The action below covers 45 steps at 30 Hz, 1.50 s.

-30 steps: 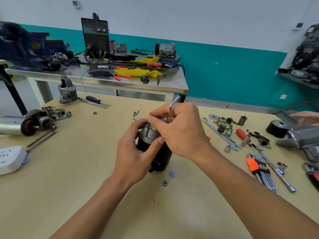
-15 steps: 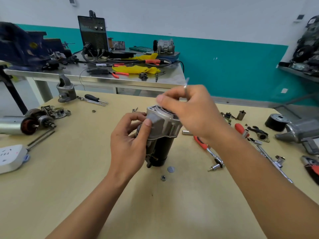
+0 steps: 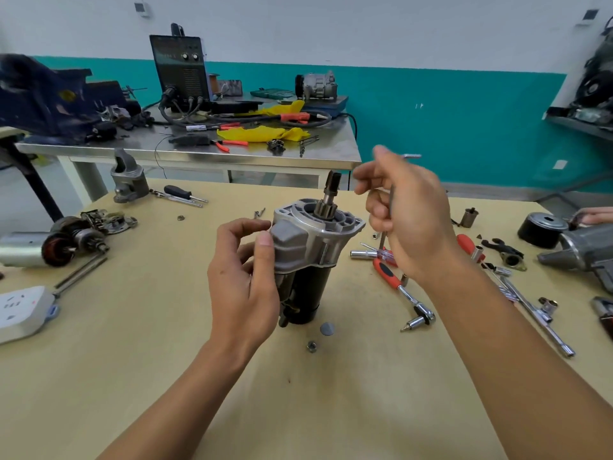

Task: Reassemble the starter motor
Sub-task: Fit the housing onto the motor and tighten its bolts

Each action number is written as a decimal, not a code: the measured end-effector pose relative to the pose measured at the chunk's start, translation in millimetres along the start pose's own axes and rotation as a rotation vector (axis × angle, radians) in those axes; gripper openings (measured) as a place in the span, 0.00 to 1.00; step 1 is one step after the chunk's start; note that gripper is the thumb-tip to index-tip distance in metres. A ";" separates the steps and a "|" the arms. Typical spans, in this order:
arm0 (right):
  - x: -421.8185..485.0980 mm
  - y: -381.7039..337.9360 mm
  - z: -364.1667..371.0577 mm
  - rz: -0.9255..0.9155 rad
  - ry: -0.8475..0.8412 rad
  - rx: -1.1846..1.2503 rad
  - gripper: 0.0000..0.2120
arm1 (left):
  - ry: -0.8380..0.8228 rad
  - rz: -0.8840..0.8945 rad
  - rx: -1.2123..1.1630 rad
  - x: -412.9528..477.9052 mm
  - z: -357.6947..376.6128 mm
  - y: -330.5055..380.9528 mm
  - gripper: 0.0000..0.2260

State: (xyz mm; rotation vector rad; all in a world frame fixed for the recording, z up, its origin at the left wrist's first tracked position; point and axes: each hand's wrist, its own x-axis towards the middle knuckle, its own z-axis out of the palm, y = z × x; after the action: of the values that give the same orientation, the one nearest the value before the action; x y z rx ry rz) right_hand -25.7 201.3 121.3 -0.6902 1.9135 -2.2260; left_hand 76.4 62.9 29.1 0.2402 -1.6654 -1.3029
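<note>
Head: starter motor (image 3: 308, 240) btwn hands (image 3: 243, 280) (image 3: 411, 220)

The left hand (image 3: 243, 277) holds the upright starter motor (image 3: 308, 254) on the table (image 3: 132, 376), while the right hand (image 3: 408, 220) grips a hex key (image 3: 390, 202).

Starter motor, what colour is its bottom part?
The starter motor is black below its grey top; head view.

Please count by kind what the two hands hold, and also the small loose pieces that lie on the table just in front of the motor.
Starter motor: 1, held by the left hand
Hex key: 1, held by the right hand
Nut: 1
Round disc: 1
Total: 4
</note>
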 end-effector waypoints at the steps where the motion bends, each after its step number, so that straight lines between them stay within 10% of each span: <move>1: 1.8 -0.6 -2.6 0.017 -0.016 0.081 0.19 | -0.008 0.011 -0.001 -0.4 0.8 -0.1 0.04; 6: 6.8 -4.8 -13.4 -0.042 -0.090 0.273 0.20 | 0.006 0.071 0.061 2.3 3.3 -3.9 0.09; 23: 22.0 12.6 -32.2 -0.161 -0.144 -0.169 0.16 | 0.012 0.063 0.072 6.5 -5.5 -4.4 0.02; 33: 12.0 82.5 -70.9 0.188 0.008 -0.518 0.19 | 0.032 0.075 0.162 3.8 -4.0 -1.9 0.05; 45: 12.9 44.6 -61.9 -0.053 0.043 -0.246 0.14 | 0.054 0.065 0.154 4.7 -2.2 -1.4 0.04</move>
State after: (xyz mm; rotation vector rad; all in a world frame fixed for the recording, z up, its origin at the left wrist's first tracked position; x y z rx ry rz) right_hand -71.7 243.9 75.9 -0.7389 2.2405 -2.0700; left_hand 75.2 57.8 30.4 0.3076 -1.7157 -1.1121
